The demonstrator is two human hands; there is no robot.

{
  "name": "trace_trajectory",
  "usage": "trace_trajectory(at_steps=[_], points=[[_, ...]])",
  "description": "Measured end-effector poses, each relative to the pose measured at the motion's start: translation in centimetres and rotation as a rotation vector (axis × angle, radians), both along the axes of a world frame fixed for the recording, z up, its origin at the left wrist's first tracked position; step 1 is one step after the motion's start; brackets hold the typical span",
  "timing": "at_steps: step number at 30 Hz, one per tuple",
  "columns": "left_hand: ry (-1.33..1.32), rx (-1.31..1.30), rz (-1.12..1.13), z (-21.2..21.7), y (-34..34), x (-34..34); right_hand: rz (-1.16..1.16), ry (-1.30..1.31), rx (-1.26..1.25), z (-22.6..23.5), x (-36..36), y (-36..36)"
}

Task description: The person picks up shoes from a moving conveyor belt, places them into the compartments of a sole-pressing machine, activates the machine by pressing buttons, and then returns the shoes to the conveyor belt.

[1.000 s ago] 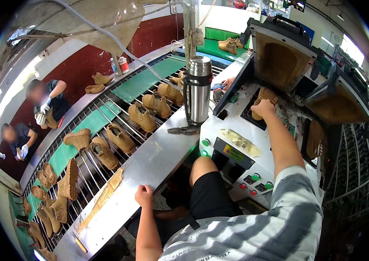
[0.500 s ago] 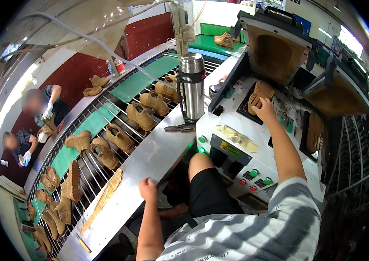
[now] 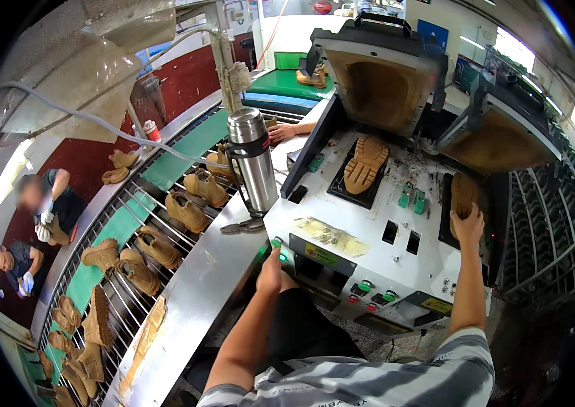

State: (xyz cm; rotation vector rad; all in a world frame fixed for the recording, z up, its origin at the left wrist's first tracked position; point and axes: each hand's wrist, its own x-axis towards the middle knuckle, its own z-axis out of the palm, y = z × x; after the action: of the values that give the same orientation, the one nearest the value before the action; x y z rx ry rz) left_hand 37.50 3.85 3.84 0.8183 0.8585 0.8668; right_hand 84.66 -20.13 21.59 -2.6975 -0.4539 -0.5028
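Observation:
My right hand (image 3: 468,225) grips the near end of a tan boot (image 3: 464,192), which lies sole up in the right-hand station of a white press machine. A second tan boot (image 3: 367,165) lies sole up on the black pad of the left station, with no hand of mine on it. Both press lids, the left lid (image 3: 377,85) and the right lid (image 3: 498,139), are raised. My left hand (image 3: 270,273) is closed, fingers curled, its thumb up at a green button (image 3: 276,243) on the machine's front left corner. Nothing shows in that hand.
Several tan boots (image 3: 186,210) stand on a roller conveyor (image 3: 128,308) at left. A steel thermos (image 3: 253,163) and dark pliers (image 3: 242,226) rest on the metal ledge (image 3: 199,285). Another person's hand (image 3: 284,132) reaches in behind the thermos. Two people (image 3: 57,197) work across the conveyor.
My right hand has moved from the left station's boot to the right one. My left hand has risen from above the ledge to the green button. The view has shifted rightward.

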Motion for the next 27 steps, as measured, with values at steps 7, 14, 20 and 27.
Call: trace_trajectory(at_steps=[7,14,20,27], points=[[0.325,0.189,0.462,-3.8,-1.8,-15.4,0.198,0.440,-0.227,2.1,8.2,0.7],[0.215,0.175,0.641,-8.3,-7.0,-29.6,0.206,-0.031,0.111,-0.6,5.5,-3.8],[0.307,0.153,0.682,-9.0,-7.3,-27.7,0.018,-0.628,0.388,-8.1,-6.5,-7.6],[0.281,0.319,-0.088,-3.3,-12.4,-21.7,0.517,-0.127,0.880,-8.2,-19.6,-1.0]])
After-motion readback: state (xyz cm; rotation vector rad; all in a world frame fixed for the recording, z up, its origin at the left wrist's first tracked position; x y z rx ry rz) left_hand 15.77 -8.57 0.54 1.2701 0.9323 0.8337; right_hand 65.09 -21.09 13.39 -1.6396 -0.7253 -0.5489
